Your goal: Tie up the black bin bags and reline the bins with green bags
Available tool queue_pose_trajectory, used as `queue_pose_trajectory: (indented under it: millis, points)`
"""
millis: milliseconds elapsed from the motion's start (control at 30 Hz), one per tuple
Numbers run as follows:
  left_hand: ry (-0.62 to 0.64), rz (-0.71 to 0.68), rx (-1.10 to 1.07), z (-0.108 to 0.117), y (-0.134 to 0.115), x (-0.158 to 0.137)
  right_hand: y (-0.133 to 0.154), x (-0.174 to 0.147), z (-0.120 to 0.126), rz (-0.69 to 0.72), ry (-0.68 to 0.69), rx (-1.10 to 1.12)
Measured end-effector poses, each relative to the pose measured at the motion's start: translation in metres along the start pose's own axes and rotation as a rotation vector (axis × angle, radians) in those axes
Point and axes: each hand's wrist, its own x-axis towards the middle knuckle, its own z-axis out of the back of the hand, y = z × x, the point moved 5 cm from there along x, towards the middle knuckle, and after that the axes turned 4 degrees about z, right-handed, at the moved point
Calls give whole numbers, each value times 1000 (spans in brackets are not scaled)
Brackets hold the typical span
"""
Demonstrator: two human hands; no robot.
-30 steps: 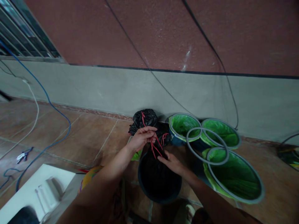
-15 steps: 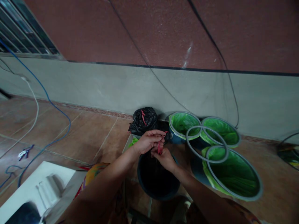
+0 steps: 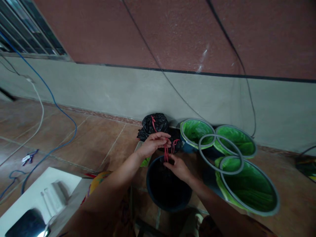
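My left hand [image 3: 153,144] pinches the upper end of a red drawstring [image 3: 166,153] above a dark round bin [image 3: 170,208]. Lower down, the fingers of my right hand [image 3: 179,169] close on the same drawstring, over the bin's far rim. The string hangs nearly straight between both hands. Inside the bin it is too dark to make out what the string joins. Just beyond my hands, a black garbage bag [image 3: 158,123] with a red tie leans by the wall, and a second black bag [image 3: 176,144] with red ties lies beside it.
To the right stand three bins with green liners, among them a front bin [image 3: 249,184]; a loose grey ring [image 3: 201,148] rests across them. At left are a white box [image 3: 66,181] with a phone [image 3: 27,223], a blue cable [image 3: 53,98] and scissors-like tool [image 3: 30,156] on the floor.
My hands have drawn apart, the left slightly up and left. More of the red drawstring shows stretched between them. The view has shifted slightly.
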Motion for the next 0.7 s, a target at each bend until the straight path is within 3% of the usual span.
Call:
queue_pose_trajectory:
  millis: [167,400,533,600,700]
  points:
    - [-18,-13,27,0,7,4,0,0,3,-16,93,-69]
    - [-9,-26,71,-3,10,7,-11,-2,-9,-87,151,253]
    - [-19,-32,97,-3,13,11,-6,-2,-12,-156,224,277]
    - [-93,-27,156,4,16,14,-3,-1,-7,-188,193,285]
    - [-418,-11,442,29,22,14,0,0,8,-235,83,385]
